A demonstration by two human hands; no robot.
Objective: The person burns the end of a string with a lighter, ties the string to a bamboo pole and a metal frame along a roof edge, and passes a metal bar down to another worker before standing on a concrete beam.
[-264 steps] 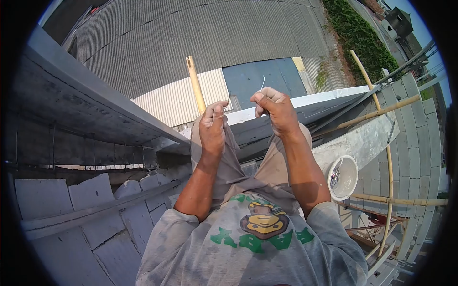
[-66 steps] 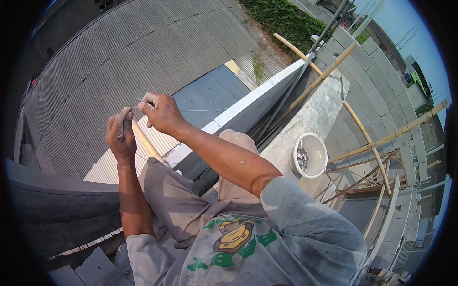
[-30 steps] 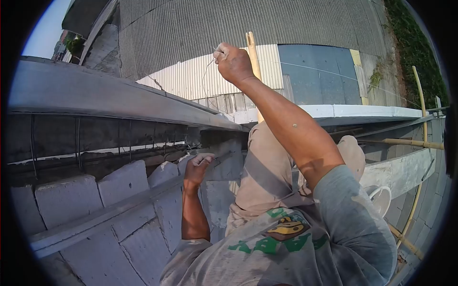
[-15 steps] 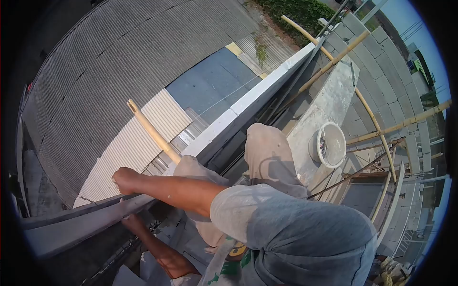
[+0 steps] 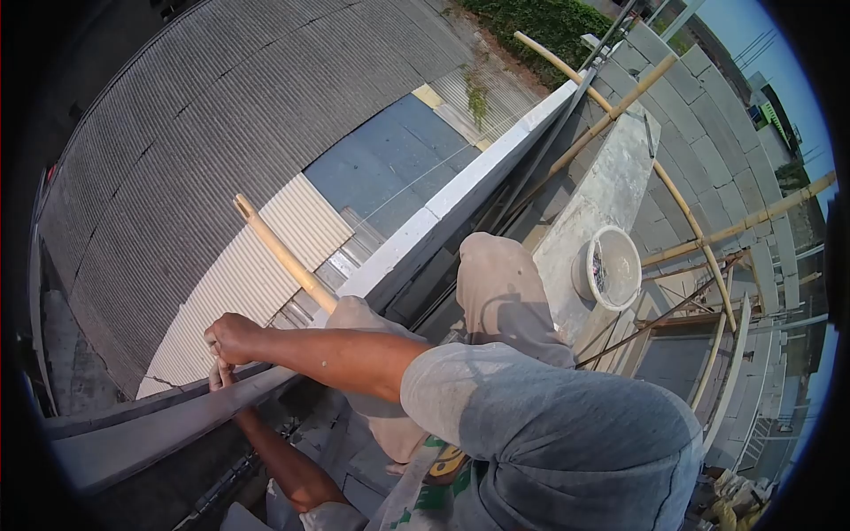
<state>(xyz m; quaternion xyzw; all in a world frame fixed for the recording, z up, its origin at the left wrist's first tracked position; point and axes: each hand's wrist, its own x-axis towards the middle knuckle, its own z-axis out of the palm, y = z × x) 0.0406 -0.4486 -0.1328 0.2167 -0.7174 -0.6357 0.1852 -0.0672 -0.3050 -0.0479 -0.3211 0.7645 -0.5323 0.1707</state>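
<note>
My right hand (image 5: pixel 234 338) reaches across to the left, above the wall's narrow top. Its fingers are curled in, and whatever they hold, if anything, is too small to make out. Just below it, my left hand (image 5: pixel 221 375) comes up from the inner side of the grey wall (image 5: pixel 168 423). Its fingers stretch upward at the wall's edge, close under the right hand. A cut bamboo pole (image 5: pixel 285 258) sticks out beyond the wall near my knee (image 5: pixel 359 316).
A white bucket (image 5: pixel 634 276) with something inside stands on a pale board (image 5: pixel 611 199) to the right. Bamboo scaffold poles (image 5: pixel 686 208) cross before a grey block wall (image 5: pixel 708 142). Past the white ledge (image 5: pixel 443 205) lies a corrugated roof (image 5: pixel 239 115) lower down.
My left hand has risen from the wall's inner side to its top edge, now close to the right hand. The right hand has barely moved.
</note>
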